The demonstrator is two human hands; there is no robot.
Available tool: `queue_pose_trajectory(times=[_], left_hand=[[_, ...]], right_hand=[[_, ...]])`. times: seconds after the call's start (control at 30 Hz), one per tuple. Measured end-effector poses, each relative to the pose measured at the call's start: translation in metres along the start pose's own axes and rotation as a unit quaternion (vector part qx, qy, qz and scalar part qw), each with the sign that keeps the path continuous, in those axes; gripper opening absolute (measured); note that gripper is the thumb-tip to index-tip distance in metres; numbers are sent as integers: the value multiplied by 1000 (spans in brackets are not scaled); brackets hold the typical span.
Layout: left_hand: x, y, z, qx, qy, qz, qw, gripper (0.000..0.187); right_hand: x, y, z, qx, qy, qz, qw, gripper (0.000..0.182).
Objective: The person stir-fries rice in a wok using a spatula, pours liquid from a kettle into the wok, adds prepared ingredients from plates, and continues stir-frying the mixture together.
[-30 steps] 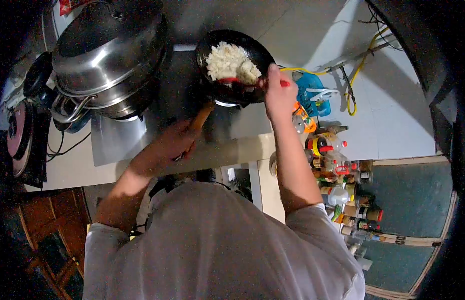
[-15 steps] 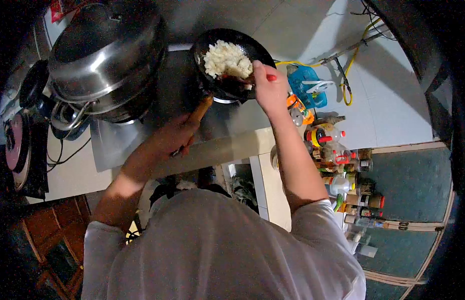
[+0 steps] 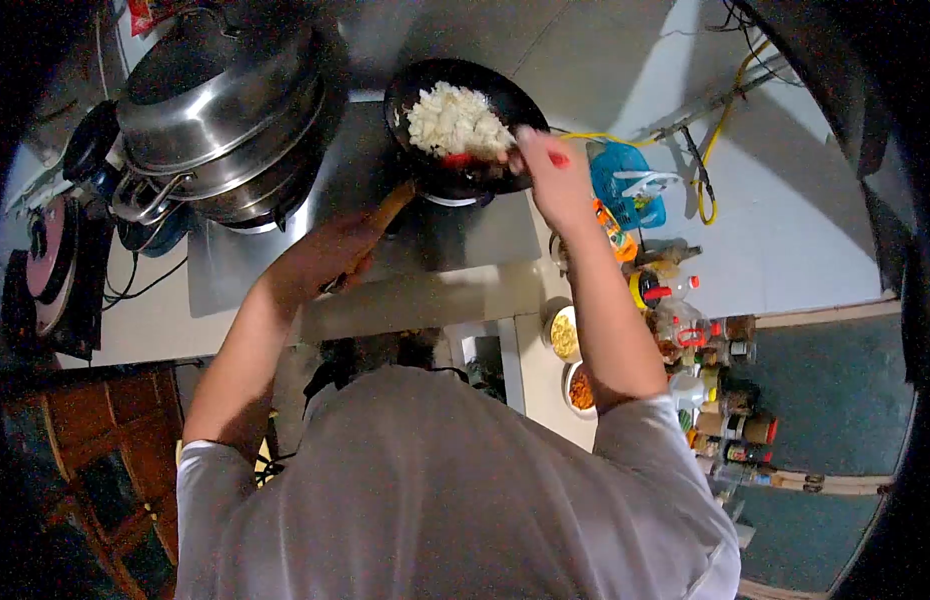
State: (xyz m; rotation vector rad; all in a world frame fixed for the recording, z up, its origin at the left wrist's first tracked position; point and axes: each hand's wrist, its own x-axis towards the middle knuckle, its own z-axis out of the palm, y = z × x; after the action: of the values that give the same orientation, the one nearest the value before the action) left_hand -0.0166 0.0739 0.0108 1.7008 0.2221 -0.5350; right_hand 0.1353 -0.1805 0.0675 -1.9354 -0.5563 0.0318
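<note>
A black wok (image 3: 520, 100) sits over the stove burner, tilted a little, with a mound of white rice (image 3: 455, 120) in it. My left hand (image 3: 335, 252) is closed around the wok's wooden handle (image 3: 393, 205). Over the wok's right rim, my right hand (image 3: 555, 180) grips a cooking utensil with a red end (image 3: 559, 159) beside the fist. Its far part reaches into the wok, where a red patch (image 3: 457, 160) shows against the near edge of the rice. The utensil's exact kind is hard to make out.
A large steel steamer pot (image 3: 225, 130) stands on the left. To the right are a blue basket (image 3: 610, 180), several bottles and jars (image 3: 695, 330), a bowl of chopped yellowish food (image 3: 564, 333) and a bowl of reddish-brown food (image 3: 582, 388). A yellow cable (image 3: 720, 130) runs along the wall.
My right hand has shifted slightly right and down with the utensil. A brighter red patch now shows beside the rice. The view has moved, uncovering two bowls by my right forearm.
</note>
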Motion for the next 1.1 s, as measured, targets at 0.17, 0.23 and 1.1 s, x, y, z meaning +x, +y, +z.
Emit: queue_pose_trajectory(times=[0.17,0.23,1.1], left_hand=[[21,-23,1,-10,-19,44,999,43],[17,-18,2,-49,-22,-10,999,36],[21,-26,9,-93,-28,-16,995,31]], right_hand=[[-41,20,-24,-102,17,21,994,41],[-32,62,-20,-80,72,42,993,40],[49,0,-49,-519,-381,101,759,53]])
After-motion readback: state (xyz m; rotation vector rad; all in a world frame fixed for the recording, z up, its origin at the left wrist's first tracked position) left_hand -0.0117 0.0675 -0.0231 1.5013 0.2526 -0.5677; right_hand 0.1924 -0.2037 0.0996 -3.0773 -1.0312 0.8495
